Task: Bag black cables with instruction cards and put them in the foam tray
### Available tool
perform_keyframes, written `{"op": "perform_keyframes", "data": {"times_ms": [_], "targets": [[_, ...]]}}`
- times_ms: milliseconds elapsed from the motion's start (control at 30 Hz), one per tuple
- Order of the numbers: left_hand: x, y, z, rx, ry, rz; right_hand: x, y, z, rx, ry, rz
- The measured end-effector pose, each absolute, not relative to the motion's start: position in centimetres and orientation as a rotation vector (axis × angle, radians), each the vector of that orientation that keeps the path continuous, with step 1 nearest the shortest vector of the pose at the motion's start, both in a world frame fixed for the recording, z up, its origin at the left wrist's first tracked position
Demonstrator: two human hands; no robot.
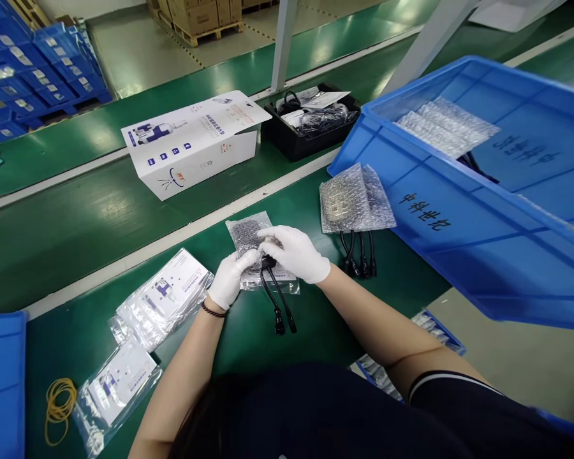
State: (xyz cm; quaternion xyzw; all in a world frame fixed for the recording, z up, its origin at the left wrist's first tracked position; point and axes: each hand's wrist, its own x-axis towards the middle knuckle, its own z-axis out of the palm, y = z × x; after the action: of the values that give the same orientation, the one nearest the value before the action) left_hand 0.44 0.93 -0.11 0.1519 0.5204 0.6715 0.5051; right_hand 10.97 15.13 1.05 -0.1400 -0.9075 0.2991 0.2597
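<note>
A bubble-wrapped packet (pixel 249 233) lies over a plastic-bagged booklet (pixel 284 275) on the green work surface. Two black cables with connectors (pixel 278 305) trail from the packet toward me. My left hand (pixel 231 275), in a white glove, grips the near left edge of the packet, thumb on top. From the right, my right hand (pixel 296 252), gloved too, pinches at the packet near where the cables come out; its fingertips are close to the left thumb. Further right rest bubble-wrapped packets (pixel 349 201) with black cables hanging from their near side.
Bagged booklets (pixel 172 290) lie to the left, with yellow rubber bands (pixel 60 405) beside them. A large blue bin (pixel 459 210) stands at the right, another blue bin (pixel 2 382) at the left. On the conveyor are a white printed carton (pixel 196 137) and a filled black tray (pixel 296 143).
</note>
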Motion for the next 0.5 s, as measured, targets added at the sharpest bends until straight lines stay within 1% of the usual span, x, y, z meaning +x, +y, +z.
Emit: {"op": "perform_keyframes", "data": {"times_ms": [500], "targets": [[0.06, 0.43, -0.82, 0.385, 1.243, 1.595, 11.16, 14.88, 1.25, -0.325, -2.464, 0.759]]}}
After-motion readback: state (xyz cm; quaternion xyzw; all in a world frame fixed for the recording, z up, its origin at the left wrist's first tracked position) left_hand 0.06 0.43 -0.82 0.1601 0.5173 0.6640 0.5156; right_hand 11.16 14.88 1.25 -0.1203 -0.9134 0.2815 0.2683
